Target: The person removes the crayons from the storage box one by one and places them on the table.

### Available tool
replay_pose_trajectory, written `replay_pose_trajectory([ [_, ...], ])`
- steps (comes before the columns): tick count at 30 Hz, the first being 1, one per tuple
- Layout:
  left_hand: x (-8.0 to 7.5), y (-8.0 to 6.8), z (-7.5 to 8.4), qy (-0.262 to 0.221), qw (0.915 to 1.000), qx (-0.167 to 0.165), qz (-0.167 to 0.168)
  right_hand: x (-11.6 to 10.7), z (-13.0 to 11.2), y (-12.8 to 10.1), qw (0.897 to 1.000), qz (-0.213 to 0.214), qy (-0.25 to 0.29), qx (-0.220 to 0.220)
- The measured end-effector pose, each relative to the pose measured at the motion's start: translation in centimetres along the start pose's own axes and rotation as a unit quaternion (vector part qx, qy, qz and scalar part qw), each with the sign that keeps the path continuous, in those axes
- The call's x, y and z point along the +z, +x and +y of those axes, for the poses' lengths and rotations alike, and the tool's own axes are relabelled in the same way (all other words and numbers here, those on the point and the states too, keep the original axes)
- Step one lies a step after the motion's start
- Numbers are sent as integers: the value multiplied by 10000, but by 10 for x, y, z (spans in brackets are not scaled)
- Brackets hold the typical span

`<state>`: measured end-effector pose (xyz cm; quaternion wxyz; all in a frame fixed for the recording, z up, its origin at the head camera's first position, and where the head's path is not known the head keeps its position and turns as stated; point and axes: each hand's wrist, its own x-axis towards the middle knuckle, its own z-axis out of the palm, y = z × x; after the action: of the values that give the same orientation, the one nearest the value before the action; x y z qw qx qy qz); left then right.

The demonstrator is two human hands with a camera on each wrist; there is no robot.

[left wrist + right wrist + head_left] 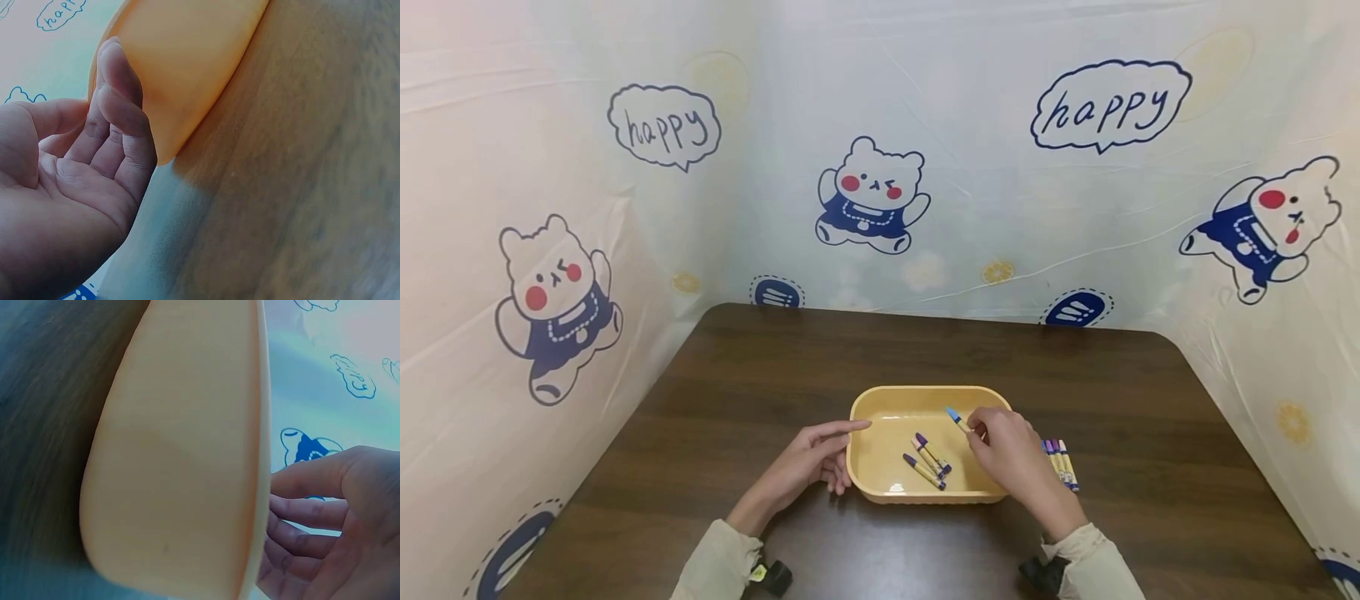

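Note:
A yellow plastic basin [925,497] stands on the table, with several crayons [928,460] lying loose on its floor. My right hand [1011,450] is over the basin's right side and pinches a blue-tipped crayon [955,417] between thumb and fingers. In the right wrist view the basin's outer wall [175,437] hides that crayon and the fingertips of the hand [312,531]. At the left end, my left hand [808,462] holds the basin's rim, one digit reaching over it and the other fingers bent outside, against or close to the wall [187,69].
More crayons [1062,467] lie side by side on the table just right of the basin, partly behind my right hand. The dark wooden table [760,358] is bordered by a printed curtain [970,208] at the back and sides.

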<state>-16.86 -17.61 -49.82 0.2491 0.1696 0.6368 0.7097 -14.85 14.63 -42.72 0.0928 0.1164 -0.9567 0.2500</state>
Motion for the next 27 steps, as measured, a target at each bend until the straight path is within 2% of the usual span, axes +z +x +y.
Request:
replay_pose_trajectory([
  [7,-1,0,0,3,10000,-34,12,-12,8,-16,9984,552,4,-147],
  [11,-1,0,0,-25,10000,22,-25,-16,14,-22,9972,728,31,-158],
  [19,0,1,-1,-17,9999,-134,60,-22,34,-31,9949,949,343,-34],
  [27,0,1,0,-47,9999,-116,54,-33,56,-40,9882,1432,524,122],
])
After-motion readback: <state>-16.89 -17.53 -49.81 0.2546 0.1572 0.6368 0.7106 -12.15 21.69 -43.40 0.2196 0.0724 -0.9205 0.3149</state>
